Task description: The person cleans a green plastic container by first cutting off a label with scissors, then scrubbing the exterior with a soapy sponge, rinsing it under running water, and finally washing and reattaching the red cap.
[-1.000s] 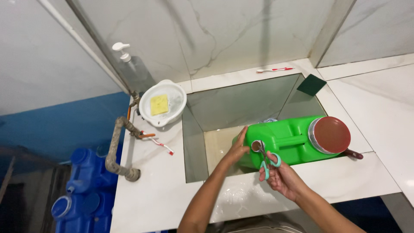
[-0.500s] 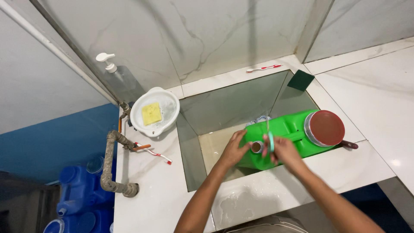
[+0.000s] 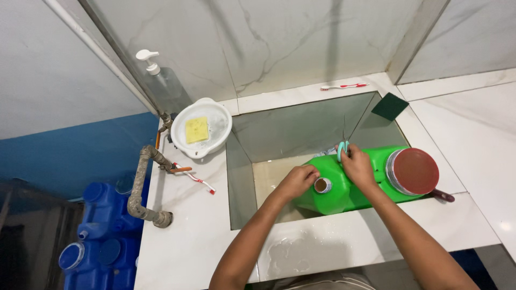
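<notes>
**Two hands on a green jerrycan over the sink**

A green jerrycan (image 3: pixel 355 180) lies on its side across the marble sink basin (image 3: pixel 258 161), and its open neck (image 3: pixel 322 186) points toward the person. The left hand (image 3: pixel 298 180) rests on the can just beside the neck, with the fingers curled; I cannot tell if the grip is closed on something. The right hand (image 3: pixel 357 166) is closed around a teal handle (image 3: pixel 341 151) on top of the can. A round red lid (image 3: pixel 413 172) sits at the far end of the can. On the bench, a white bowl (image 3: pixel 215 115) holds a yellow sponge (image 3: pixel 196 130), near a soap dispenser (image 3: pixel 161 80) and a toothbrush (image 3: pixel 196 179).
</notes>
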